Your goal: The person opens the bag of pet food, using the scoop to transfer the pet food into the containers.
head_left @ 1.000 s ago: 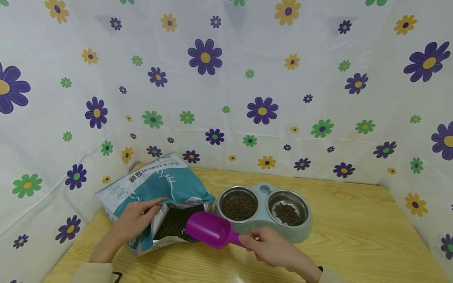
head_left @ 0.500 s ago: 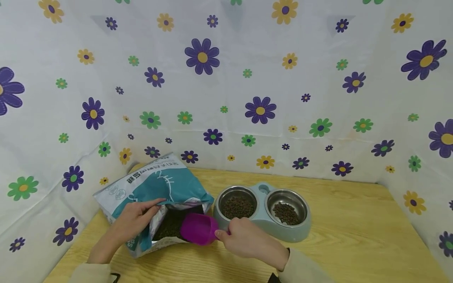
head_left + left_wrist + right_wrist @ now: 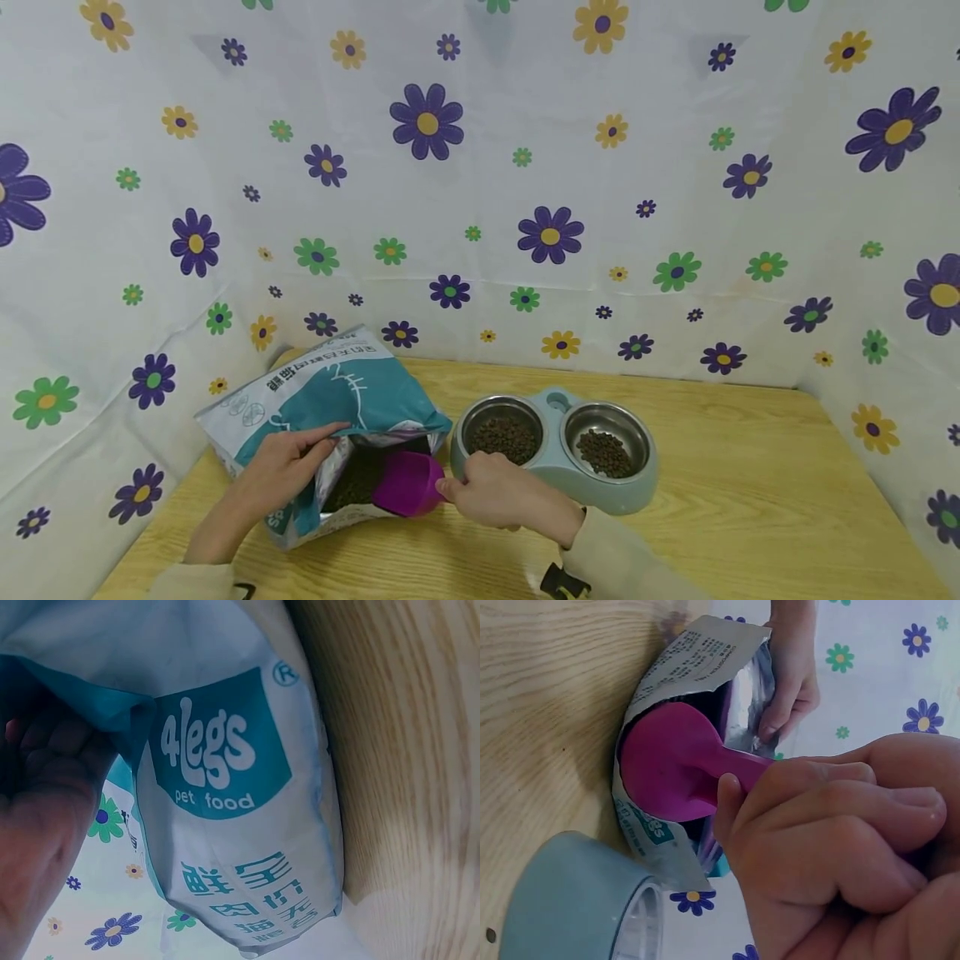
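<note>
A teal and white pet food bag [image 3: 393, 379] lies on its side, its mouth facing the person, with dark kibble [image 3: 352, 485] showing inside. My left hand [image 3: 281, 471] pinches the upper edge of that mouth and holds it raised; in the right wrist view its thumb [image 3: 780, 712] lies along the silvery lining. My right hand [image 3: 502, 493] grips the handle of a purple scoop [image 3: 411, 485]. The scoop's front end is inside the bag's mouth, low near the kibble. In the left wrist view the printed side of the bag [image 3: 225, 750] hangs beside the palm.
Right of the bag stands a pale blue double pet bowl [image 3: 552, 433]. Brown kibble fills much of its left steel bowl [image 3: 468, 429]; a smaller heap [image 3: 603, 452] lies in the right one. Flowered cloth [image 3: 495, 183] walls the wooden table [image 3: 750, 492] at back and sides.
My right hand has moved left with the scoop, pushing its front end from above the bag's mouth down into it. The left hand keeps its hold on the bag.
</note>
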`<action>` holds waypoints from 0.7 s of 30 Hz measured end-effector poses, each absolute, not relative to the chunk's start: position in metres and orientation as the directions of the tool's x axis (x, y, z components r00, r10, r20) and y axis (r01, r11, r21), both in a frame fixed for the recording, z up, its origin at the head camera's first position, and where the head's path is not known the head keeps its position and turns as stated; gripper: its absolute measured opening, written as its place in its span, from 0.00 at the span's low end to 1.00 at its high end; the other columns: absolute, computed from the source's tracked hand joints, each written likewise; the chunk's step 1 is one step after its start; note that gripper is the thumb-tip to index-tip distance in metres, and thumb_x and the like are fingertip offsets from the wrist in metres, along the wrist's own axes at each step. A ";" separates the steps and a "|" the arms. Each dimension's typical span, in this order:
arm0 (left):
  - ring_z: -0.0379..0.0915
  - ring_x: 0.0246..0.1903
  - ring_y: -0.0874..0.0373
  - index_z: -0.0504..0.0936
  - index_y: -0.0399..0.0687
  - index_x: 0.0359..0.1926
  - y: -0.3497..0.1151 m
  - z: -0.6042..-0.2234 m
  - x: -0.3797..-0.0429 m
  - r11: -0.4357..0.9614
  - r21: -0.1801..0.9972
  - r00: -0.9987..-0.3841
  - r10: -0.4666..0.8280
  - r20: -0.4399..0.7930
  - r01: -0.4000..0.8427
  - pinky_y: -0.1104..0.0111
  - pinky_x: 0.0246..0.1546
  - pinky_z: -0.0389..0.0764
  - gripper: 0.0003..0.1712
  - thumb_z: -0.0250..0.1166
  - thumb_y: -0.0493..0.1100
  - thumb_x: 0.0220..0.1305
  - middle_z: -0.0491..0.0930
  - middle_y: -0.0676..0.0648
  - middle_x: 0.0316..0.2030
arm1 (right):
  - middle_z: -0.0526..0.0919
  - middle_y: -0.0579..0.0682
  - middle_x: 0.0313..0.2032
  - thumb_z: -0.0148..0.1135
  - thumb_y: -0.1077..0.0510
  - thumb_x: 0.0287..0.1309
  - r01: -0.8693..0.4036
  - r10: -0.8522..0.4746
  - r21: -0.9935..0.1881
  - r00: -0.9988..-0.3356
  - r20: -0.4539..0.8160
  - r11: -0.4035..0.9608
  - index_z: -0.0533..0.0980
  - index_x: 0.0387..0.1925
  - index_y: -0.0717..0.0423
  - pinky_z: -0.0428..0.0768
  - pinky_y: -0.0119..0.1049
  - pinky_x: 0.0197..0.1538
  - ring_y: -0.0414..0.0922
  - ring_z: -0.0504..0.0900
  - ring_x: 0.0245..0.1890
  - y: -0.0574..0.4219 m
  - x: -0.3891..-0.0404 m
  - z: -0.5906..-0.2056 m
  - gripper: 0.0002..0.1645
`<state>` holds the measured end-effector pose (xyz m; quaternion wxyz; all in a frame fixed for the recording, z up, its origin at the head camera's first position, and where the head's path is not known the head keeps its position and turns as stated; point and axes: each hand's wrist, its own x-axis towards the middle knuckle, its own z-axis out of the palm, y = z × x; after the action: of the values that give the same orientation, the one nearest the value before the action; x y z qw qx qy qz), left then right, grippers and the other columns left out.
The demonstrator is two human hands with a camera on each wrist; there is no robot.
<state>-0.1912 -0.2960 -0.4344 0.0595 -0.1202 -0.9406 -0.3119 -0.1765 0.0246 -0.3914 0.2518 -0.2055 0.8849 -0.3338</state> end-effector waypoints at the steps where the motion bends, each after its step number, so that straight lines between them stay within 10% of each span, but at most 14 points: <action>1: 0.47 0.12 0.70 0.85 0.52 0.62 -0.296 -0.434 -0.191 0.779 0.569 -0.964 0.188 0.189 0.264 0.71 0.15 0.60 0.19 0.55 0.44 0.79 0.55 0.62 0.12 | 0.56 0.39 0.08 0.53 0.43 0.75 -0.188 -0.529 -0.699 -0.790 -0.309 0.690 0.61 0.08 0.45 0.61 0.35 0.15 0.40 0.57 0.07 0.025 -0.177 -0.393 0.36; 21: 0.48 0.13 0.70 0.85 0.53 0.62 -0.294 -0.436 -0.191 0.788 0.569 -0.970 0.153 0.191 0.236 0.71 0.17 0.60 0.19 0.55 0.44 0.78 0.55 0.61 0.13 | 0.65 0.43 0.12 0.56 0.40 0.73 0.079 -0.501 -0.901 -0.809 -0.308 0.426 0.76 0.27 0.59 0.54 0.30 0.12 0.36 0.52 0.07 0.046 -0.163 -0.432 0.28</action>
<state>-0.1910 -0.2938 -0.4360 0.0673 -0.1033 -0.9431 -0.3090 -0.1630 0.0460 -0.4316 0.2794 -0.1326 0.7967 -0.5193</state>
